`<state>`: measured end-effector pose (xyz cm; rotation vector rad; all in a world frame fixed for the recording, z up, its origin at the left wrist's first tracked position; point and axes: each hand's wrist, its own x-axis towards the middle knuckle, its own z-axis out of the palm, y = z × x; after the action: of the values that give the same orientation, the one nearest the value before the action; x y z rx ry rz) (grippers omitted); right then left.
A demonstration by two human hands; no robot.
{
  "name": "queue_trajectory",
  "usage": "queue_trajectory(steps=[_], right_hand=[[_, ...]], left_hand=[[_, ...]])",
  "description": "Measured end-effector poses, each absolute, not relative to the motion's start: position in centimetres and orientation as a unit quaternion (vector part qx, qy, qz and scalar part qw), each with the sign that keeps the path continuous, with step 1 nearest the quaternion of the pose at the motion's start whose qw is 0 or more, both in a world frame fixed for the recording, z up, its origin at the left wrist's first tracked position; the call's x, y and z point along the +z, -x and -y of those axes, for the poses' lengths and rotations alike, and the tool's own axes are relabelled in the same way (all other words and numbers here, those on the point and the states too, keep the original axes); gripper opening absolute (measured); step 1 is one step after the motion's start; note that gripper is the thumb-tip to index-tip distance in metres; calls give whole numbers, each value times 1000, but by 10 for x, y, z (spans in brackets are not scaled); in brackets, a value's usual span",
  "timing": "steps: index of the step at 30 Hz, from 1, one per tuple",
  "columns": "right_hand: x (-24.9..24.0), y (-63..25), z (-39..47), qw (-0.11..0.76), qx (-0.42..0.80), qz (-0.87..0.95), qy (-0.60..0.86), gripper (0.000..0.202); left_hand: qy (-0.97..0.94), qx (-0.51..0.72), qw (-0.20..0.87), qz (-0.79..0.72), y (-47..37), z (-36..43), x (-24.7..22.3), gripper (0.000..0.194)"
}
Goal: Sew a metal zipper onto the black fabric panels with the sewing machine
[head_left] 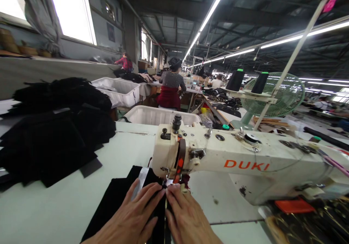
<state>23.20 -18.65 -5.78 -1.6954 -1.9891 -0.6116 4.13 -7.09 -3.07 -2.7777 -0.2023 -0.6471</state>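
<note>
Left hand (134, 212): spread flat, cloth (107, 200) | right hand (187, 213): flat, beside zip (165, 208) | risk: slip near machine (209, 153) could jab fingers

Sewing machine (212, 153) stands on the worktable (40, 215). Fabric piece (109, 193) lies at its head, beneath left hand (133, 215) and right hand (188, 215); fabric stack (60, 135) lies left. Behind the machine: bin (169, 115) at left, thread cones (235, 80) at right, fan (289, 91) apparently farther back
</note>
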Motion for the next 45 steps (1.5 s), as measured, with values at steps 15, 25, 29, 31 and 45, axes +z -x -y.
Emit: queue_trajectory(steps=[15, 25, 29, 31, 45], right_hand=[[-56, -232, 186, 240, -167, 723, 625, 39], [-60, -232, 188, 247, -104, 720, 640, 43], [-46, -235, 185, 245, -64, 738, 626, 42], [-38, -234, 186, 237, -33, 738, 631, 42], [-34, -153, 305, 250, 6, 728, 638, 62]], left_hand=[[970, -227, 85, 37, -44, 66, -30, 49], [983, -175, -11, 58, -46, 65, -24, 47], [987, -135, -23, 85, -49, 61, -26, 47], [987, -121, -33, 100, -46, 63, -25, 44], [957, -178, -175, 148, 33, 156, -18, 50]])
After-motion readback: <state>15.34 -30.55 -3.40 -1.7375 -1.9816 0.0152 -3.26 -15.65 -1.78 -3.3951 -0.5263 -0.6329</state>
